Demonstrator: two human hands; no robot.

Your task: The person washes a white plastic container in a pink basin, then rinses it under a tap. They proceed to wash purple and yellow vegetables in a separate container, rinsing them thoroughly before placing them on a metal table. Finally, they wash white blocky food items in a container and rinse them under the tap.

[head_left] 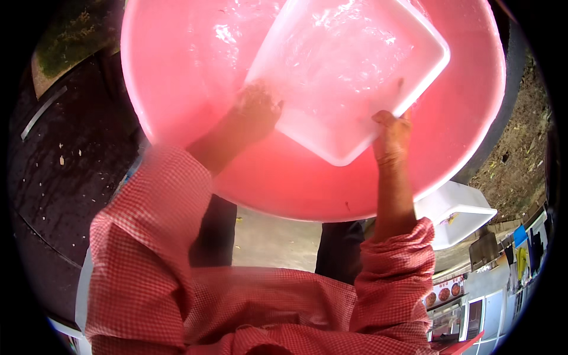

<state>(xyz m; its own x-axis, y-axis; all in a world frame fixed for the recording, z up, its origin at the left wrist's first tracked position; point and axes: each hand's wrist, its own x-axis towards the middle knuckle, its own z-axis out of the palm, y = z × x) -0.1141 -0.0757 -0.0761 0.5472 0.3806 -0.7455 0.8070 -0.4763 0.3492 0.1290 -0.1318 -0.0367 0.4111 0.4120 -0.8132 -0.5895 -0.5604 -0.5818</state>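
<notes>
Head view, looking down. A large round pink plastic basin filled with water occupies the upper field and serves as the reference landmark. Inside it, toward the basin's upper right, a white rectangular plastic tray with rounded corners lies tilted and partly submerged. The left hand is in the water at the tray's lower left edge, fingers loosely spread and resting against that edge; blur and ripples prevent telling whether it grips. The right hand is clenched on the tray's lower right rim, thumb over the lip. Both forearms emerge from rolled sleeves of a red-and-white checked shirt below the basin. Just beyond the basin's lower right rim stands a white box-shaped foam container bearing a small coloured label. Farther to the lower right, a stall front shows a sign with round red pictures. Wet dark pavement lies left of the basin.
</notes>
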